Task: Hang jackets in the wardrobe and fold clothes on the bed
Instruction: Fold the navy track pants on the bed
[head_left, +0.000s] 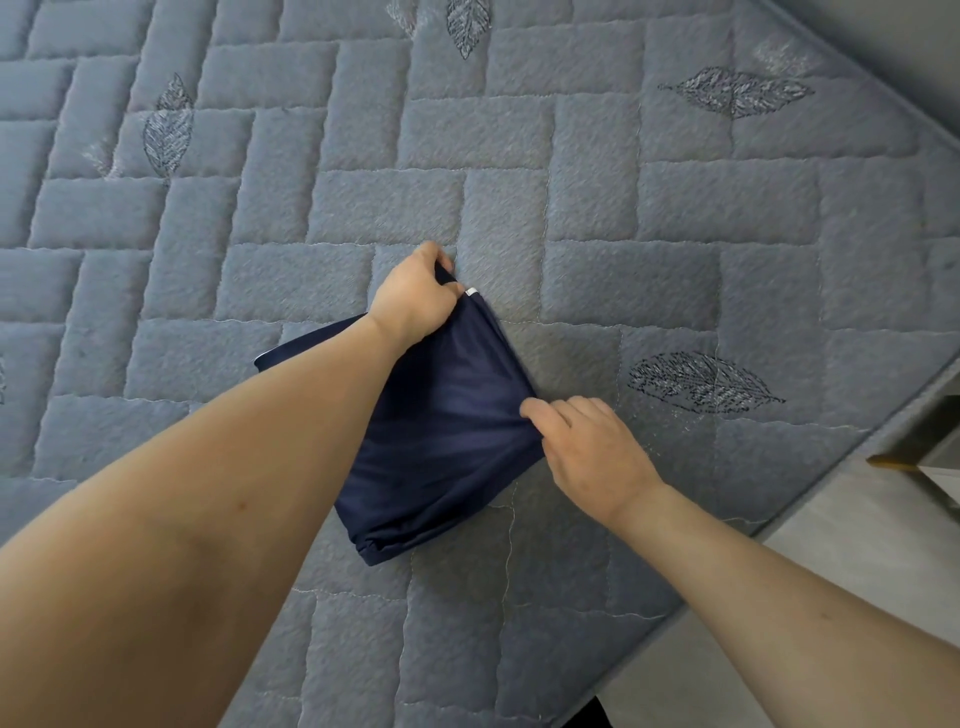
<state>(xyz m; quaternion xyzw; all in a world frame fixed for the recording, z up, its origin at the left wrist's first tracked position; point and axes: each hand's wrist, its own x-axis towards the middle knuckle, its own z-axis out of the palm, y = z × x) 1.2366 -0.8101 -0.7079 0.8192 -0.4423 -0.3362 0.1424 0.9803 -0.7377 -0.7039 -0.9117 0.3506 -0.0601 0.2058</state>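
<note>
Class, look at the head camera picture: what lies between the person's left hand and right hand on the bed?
In the head view, the folded navy garment spans the stretch between the left hand and right hand; each grips a corner of it on the quilted bed cover.

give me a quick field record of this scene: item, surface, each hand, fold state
item: navy garment, folded into a compact bundle
surface: grey-blue quilted bed cover with stitched leaf motifs
left hand: grips the far corner of the garment, beside a small white tag
right hand: pinches the garment's right edge
fold state: several layers stacked, lying on the bed
other: pale floor beyond the bed's right edge
</note>
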